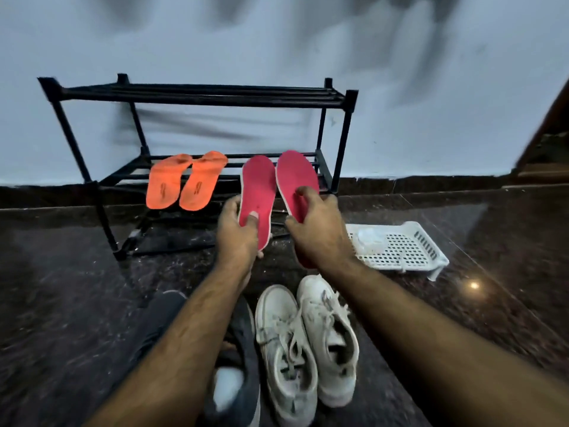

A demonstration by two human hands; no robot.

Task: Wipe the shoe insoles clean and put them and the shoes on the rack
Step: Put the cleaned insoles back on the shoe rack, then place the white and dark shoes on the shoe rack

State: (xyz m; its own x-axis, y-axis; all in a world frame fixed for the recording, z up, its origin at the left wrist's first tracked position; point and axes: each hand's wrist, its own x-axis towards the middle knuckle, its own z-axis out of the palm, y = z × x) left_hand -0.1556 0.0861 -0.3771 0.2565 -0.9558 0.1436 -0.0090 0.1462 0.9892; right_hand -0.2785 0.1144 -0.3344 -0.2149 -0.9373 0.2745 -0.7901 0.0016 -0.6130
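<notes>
While your left hand point(237, 232) pinches one flat pink foam insole point(257, 195), your right hand point(317, 226) grips its twin point(297, 180); scuffed white laced sneakers point(304, 343) below your wrists, markings unreadable.

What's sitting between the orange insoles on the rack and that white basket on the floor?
In the head view, the two pink insoles, one gripped in each hand, left hand and right hand, lie between the orange insoles and the white basket.

Pale blue-grey wall point(431, 87), dark speckled glossy stone floor point(61, 303), dim light
</notes>
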